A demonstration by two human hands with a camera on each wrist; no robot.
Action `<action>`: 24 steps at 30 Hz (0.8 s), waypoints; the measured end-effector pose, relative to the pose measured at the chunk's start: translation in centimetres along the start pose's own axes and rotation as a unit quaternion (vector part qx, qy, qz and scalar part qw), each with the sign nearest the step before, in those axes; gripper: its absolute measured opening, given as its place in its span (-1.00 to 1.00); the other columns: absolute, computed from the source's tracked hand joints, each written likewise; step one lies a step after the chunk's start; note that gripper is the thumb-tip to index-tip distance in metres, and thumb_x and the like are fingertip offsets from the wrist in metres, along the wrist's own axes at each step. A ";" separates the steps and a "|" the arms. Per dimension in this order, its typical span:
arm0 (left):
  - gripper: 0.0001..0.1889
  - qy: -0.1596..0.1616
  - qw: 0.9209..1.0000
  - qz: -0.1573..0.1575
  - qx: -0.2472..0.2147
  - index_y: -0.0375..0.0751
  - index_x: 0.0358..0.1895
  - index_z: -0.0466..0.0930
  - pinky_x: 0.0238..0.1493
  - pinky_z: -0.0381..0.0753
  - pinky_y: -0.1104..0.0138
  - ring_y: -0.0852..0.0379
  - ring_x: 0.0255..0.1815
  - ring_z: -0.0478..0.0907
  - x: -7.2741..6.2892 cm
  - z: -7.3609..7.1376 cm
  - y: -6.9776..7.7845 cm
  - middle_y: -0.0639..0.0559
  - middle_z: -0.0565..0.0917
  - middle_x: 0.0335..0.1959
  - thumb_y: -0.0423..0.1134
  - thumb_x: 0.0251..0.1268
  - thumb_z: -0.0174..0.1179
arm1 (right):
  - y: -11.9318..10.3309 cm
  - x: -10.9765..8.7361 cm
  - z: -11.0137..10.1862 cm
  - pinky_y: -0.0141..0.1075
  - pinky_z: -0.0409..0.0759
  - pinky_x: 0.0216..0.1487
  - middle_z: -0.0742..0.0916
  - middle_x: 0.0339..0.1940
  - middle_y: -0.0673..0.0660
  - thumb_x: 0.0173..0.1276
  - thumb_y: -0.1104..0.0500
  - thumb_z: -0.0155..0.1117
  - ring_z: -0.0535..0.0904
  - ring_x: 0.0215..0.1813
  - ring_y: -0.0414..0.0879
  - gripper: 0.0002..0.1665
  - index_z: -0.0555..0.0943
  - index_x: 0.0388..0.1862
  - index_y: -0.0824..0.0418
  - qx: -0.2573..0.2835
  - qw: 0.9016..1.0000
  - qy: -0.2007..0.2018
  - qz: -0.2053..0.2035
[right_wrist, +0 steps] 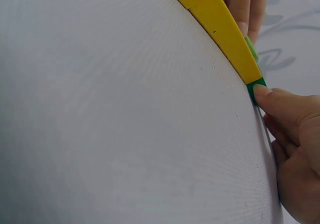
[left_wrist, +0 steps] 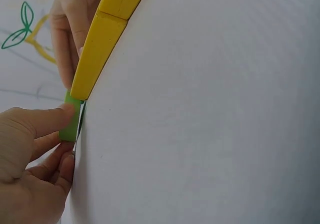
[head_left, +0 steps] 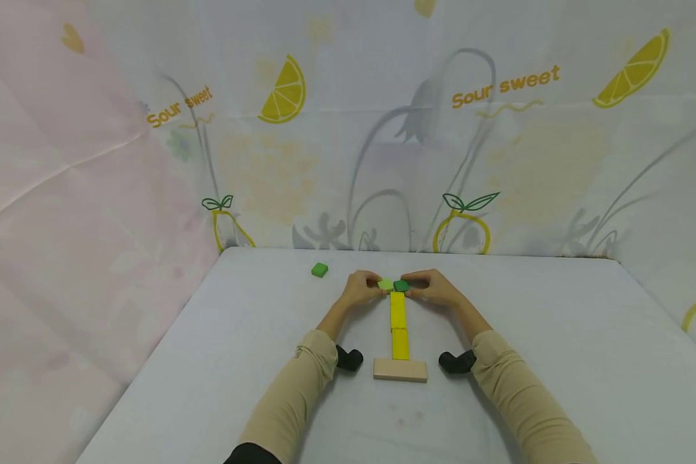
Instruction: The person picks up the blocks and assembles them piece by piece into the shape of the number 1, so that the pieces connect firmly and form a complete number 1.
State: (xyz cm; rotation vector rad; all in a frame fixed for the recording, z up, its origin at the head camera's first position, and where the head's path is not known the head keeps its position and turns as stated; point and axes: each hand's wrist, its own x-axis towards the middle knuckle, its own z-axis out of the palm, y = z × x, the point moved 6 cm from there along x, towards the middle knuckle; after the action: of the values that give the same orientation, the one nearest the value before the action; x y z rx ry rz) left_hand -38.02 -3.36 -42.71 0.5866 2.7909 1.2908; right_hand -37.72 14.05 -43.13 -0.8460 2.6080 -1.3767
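Observation:
At the far end of a line of two yellow blocks, my left hand (head_left: 362,289) pinches a light green block (head_left: 385,284). The left wrist view has the thumb on this light green block (left_wrist: 68,126) and fingers on its other side. A dark green block (head_left: 401,285) is held by my right hand (head_left: 435,288), its thumb pressed on the face in the right wrist view. That dark green block (right_wrist: 254,91) sits right at the end of the farther yellow block (head_left: 397,310). The nearer yellow block (head_left: 400,343) lies end to end with it.
A plain wooden block (head_left: 400,370) lies crosswise at the near end of the yellow line. Toward the back left of the white table (head_left: 238,386) is another green block (head_left: 319,270). A lemon-print cloth (head_left: 336,161) hangs behind the table.

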 end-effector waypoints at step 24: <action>-0.61 0.000 1.000 -0.007 -0.004 -0.41 -0.07 0.64 -0.13 0.53 0.34 0.00 -0.18 0.58 -0.2 0.2 0.2 -0.19 0.69 -0.18 -0.35 -0.03 0.40 | 0.3 0.0 0.0 0.09 0.28 0.27 0.59 0.12 0.38 0.21 0.30 0.31 0.40 0.25 0.27 -0.50 0.52 0.13 0.45 0.005 1.000 -0.003 0.009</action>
State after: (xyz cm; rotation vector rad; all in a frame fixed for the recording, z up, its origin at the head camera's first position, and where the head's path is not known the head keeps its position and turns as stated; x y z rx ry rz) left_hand -37.76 -3.19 -42.70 0.5670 2.7838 1.2982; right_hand -37.90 14.20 -43.38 -0.8216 2.5951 -1.3789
